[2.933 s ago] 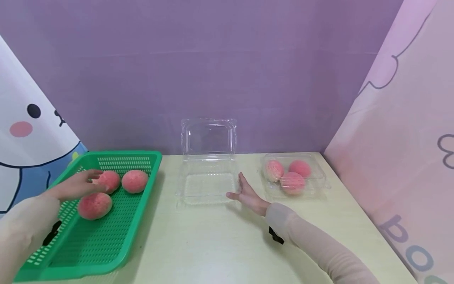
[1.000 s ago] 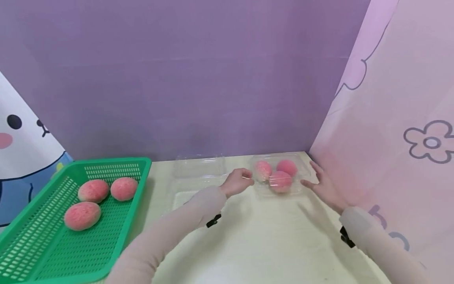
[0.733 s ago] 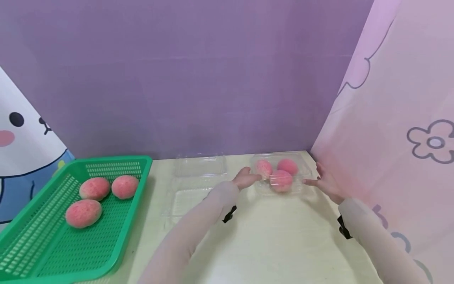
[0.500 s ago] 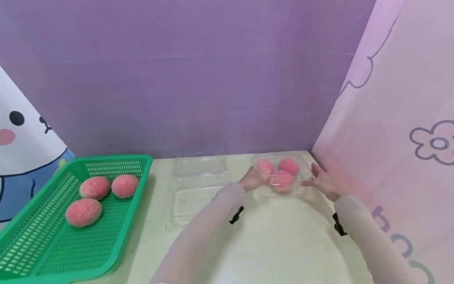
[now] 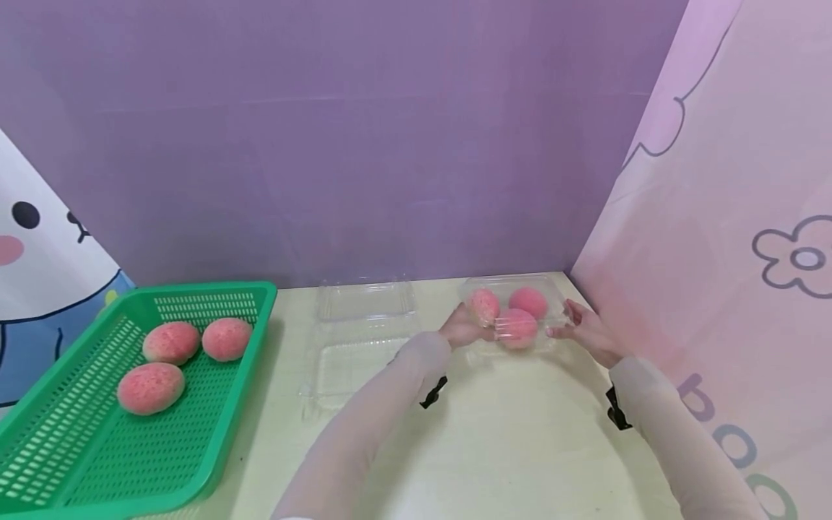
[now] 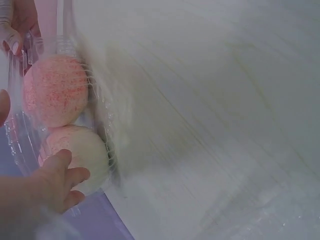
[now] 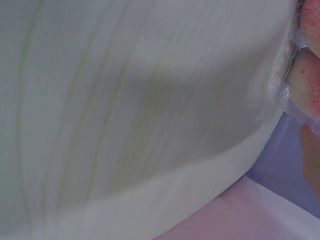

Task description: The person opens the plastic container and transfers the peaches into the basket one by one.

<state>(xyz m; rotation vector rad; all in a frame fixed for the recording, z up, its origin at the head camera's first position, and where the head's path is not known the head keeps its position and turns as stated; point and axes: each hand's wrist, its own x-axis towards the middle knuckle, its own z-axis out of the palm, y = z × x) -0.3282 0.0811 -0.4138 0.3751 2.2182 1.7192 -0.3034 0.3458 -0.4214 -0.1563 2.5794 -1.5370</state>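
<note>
Three boxed peaches sit in a clear container, left hand and right hand gripping its sides; three loose peaches lie unboxed in a green basket, near an unfilled open box.

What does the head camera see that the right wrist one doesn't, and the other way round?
Only head: green basket with three peaches, open box, left hand. Only right wrist: long streaks across the table. Both: table, purple backdrop, pink backdrop, filled box, boxed peaches, right hand, though the wrist view crops box, peaches and hand.
</note>
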